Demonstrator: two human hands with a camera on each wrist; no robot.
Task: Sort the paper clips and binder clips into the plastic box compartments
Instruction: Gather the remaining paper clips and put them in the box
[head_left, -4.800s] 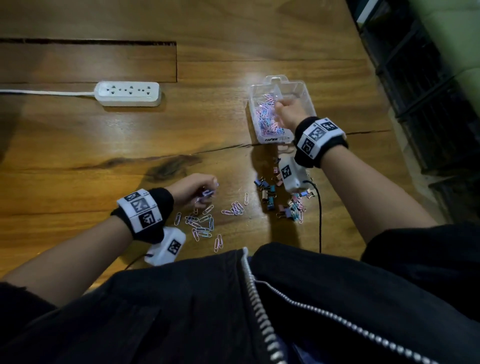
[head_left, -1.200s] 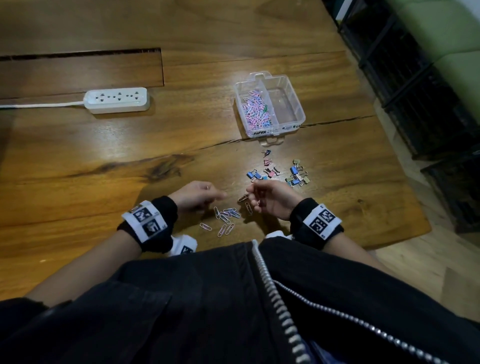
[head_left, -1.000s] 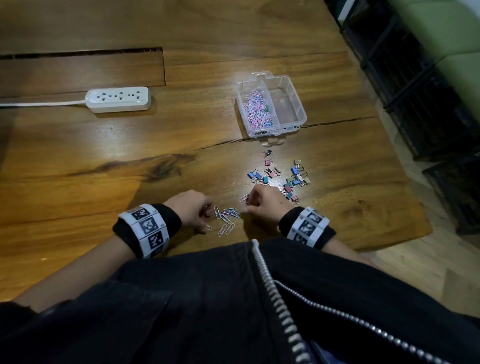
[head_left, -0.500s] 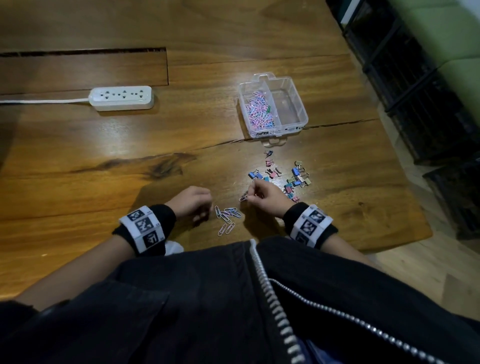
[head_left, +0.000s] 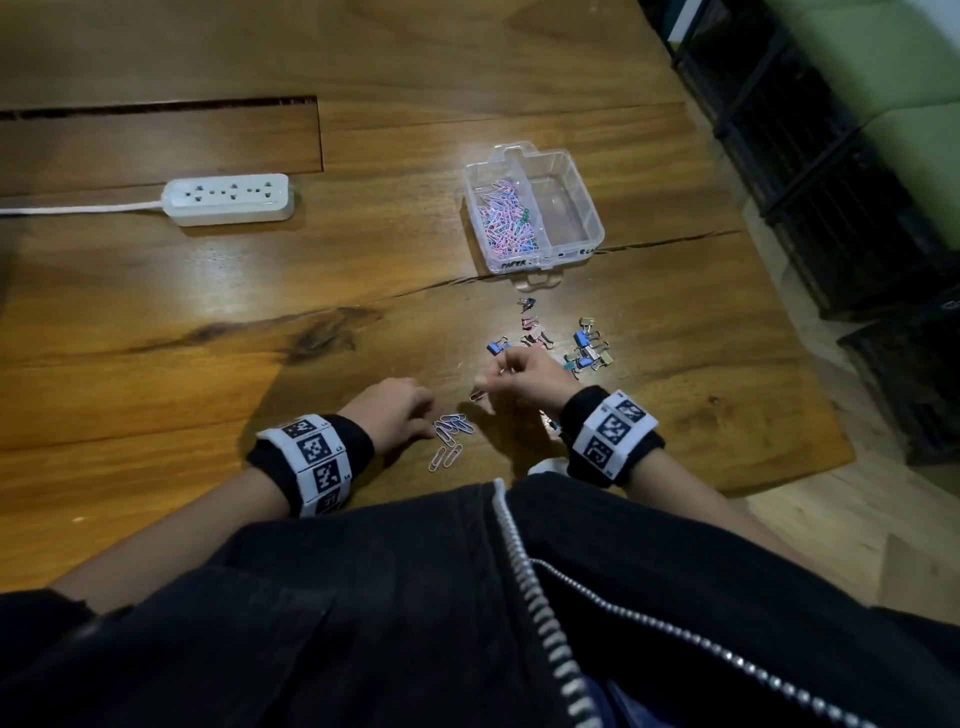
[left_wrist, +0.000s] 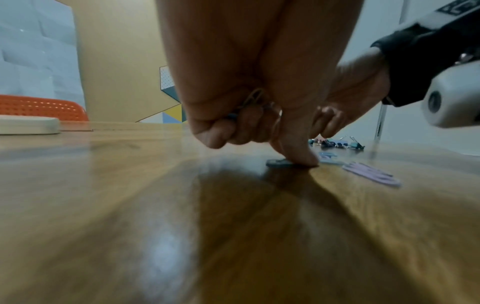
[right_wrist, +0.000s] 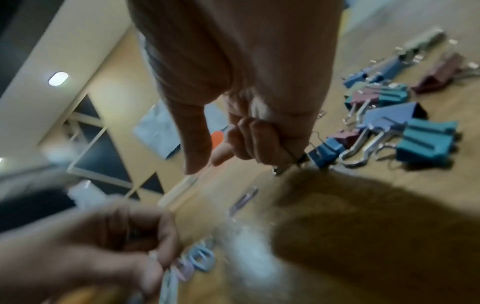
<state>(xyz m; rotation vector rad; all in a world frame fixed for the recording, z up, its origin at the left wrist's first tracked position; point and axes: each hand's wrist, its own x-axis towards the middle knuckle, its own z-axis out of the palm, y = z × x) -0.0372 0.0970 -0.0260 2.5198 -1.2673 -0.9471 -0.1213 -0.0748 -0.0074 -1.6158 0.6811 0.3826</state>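
The clear plastic box (head_left: 597, 228) stands on the wooden table; its left compartment holds a heap of paper clips (head_left: 504, 218), and the right one looks empty. Binder clips (head_left: 582, 348) lie scattered below it, close beside my right hand (head_left: 524, 374). That hand is curled round thin wire clips (right_wrist: 291, 162), with one paper clip (head_left: 478, 396) at its fingertips. My left hand (head_left: 400, 410) keeps paper clips (left_wrist: 255, 98) bunched in its curled fingers while one fingertip presses a blue clip (left_wrist: 279, 163) against the table. Several loose paper clips (head_left: 449, 431) lie between the hands.
A white power strip (head_left: 228, 200) with its cord lies at the far left, near a long slot in the table top. The table's right edge (head_left: 831, 441) runs close to the binder clips, with black crates on the floor beyond it.
My right hand has come back from the box to the table's near edge. Both hands have closed in on the loose paper clips, and fewer of them lie on the wood now.
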